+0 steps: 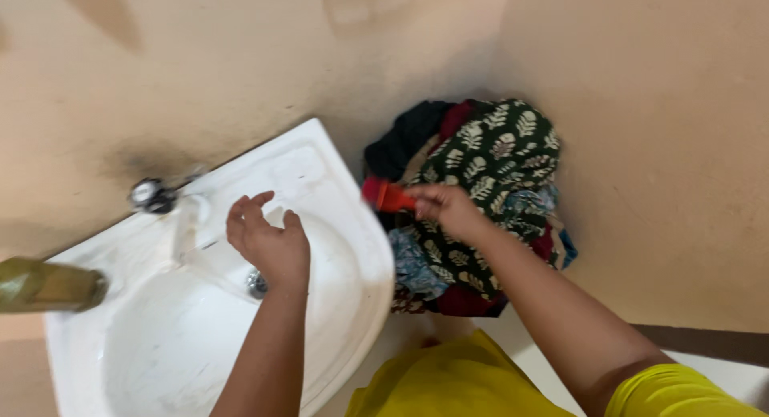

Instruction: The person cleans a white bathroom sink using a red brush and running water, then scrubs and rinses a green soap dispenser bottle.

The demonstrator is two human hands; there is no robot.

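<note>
The left hand hung over the sink, fingers loosely curled and half open, holding nothing, just beside the tap. The right hand gripped a red object above the clothes pile.

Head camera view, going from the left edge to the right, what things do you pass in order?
Olive-green bottle → round metal tap knob → left hand over the white ceramic basin → small red-orange object → right hand gripping it → dark green leaf-print cloth on the heap of clothes.
</note>
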